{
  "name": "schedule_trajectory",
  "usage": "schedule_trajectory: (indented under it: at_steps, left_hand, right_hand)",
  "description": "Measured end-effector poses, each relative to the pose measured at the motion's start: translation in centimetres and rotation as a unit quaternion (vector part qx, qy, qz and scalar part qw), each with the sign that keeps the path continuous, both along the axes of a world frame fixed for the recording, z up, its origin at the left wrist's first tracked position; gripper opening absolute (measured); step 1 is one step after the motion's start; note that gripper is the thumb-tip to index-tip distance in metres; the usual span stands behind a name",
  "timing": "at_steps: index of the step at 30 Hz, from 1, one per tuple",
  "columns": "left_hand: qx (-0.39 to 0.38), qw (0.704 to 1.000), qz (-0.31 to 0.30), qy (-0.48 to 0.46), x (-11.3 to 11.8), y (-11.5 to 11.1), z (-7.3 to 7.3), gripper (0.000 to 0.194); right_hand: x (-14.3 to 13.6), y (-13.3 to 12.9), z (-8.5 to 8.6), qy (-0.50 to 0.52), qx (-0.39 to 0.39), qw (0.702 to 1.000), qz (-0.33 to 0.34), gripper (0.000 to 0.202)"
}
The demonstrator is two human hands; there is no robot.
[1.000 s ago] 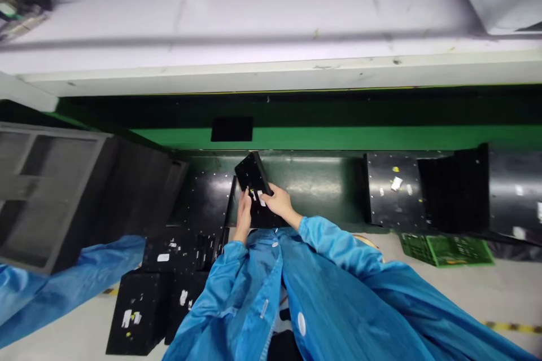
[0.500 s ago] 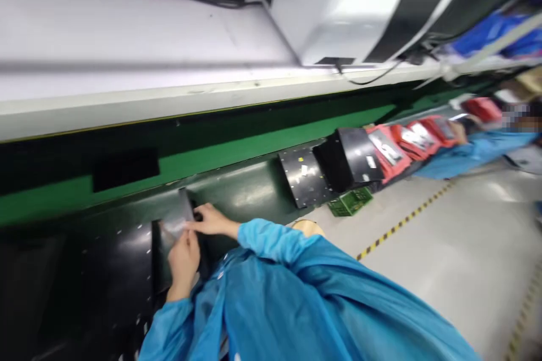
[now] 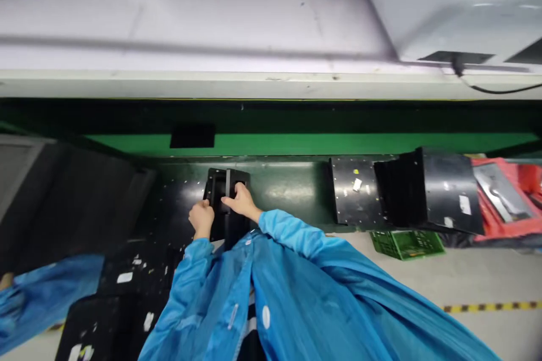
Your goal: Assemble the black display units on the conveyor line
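A black box-shaped case point(image 3: 219, 180) stands in front of my body on the dark green bench, its open side toward me. My right hand point(image 3: 242, 201) grips the case's right wall, with the thumb reaching across its edge. At the left edge of the same case, my left hand point(image 3: 201, 217) is closed with its fingers curled against it. The inside of the case is dark and I cannot make out its contents. A dark panel with light dots along its edge point(image 3: 183, 203) lies just left of my left hand.
Right along the bench point(image 3: 288, 183) are a black dotted panel point(image 3: 354, 189), a large black housing point(image 3: 451, 192) and a red cover point(image 3: 493, 203). A green crate point(image 3: 406, 243) sits below. Another person's blue sleeve point(image 3: 59, 287) is at lower left, beside black cases point(image 3: 99, 324).
The view has swung left and levelled out. My hands have moved apart, from close together over the case to its two sides, and its dark interior now shows between them.
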State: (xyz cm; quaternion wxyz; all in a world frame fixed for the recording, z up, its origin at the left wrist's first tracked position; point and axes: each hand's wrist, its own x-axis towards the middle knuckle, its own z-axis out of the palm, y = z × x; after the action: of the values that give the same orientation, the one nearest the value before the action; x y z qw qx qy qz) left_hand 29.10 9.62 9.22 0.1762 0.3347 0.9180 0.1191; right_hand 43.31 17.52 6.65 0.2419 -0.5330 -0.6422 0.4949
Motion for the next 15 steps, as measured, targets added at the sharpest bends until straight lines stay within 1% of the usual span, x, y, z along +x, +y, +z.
schedule_trajectory:
  at_steps: [2, 3, 5, 8, 11, 13, 15]
  left_hand:
    - [0.025, 0.998, 0.048, 0.011, -1.8, -0.9, -0.2, 0.036]
    - [0.044, 0.997, 0.065, 0.023, -2.9, -1.5, -0.4, 0.037]
    - [0.078, 0.993, 0.082, 0.039, -5.7, -2.8, -0.8, 0.038]
    - [0.113, 0.99, 0.083, 0.029, -11.5, -4.6, -1.8, 0.038]
    - [0.127, 0.988, 0.086, -0.002, -17.1, -6.2, -2.8, 0.039]
    - [0.109, 0.989, 0.098, 0.0, -19.4, -6.6, -3.2, 0.038]
    - [0.104, 0.988, 0.108, 0.039, -20.1, -5.8, -3.6, 0.036]
  right_hand:
    - [1.9, 0.2, 0.0, 0.034, 0.024, 0.999, 0.02, 0.044]
    - [3.1, 0.4, -0.1, 0.054, 0.024, 0.998, 0.013, 0.04]
    - [5.5, 1.2, -0.4, 0.082, -0.004, 0.996, -0.027, 0.033]
    - [8.7, 3.2, -1.0, 0.104, -0.049, 0.99, -0.076, 0.033]
    - [10.9, 5.5, -1.9, 0.107, -0.072, 0.983, -0.134, 0.029]
    - [12.1, 6.8, -2.8, 0.117, -0.104, 0.967, -0.199, 0.033]
    - [13.2, 7.9, -4.0, 0.142, -0.143, 0.944, -0.262, 0.039]
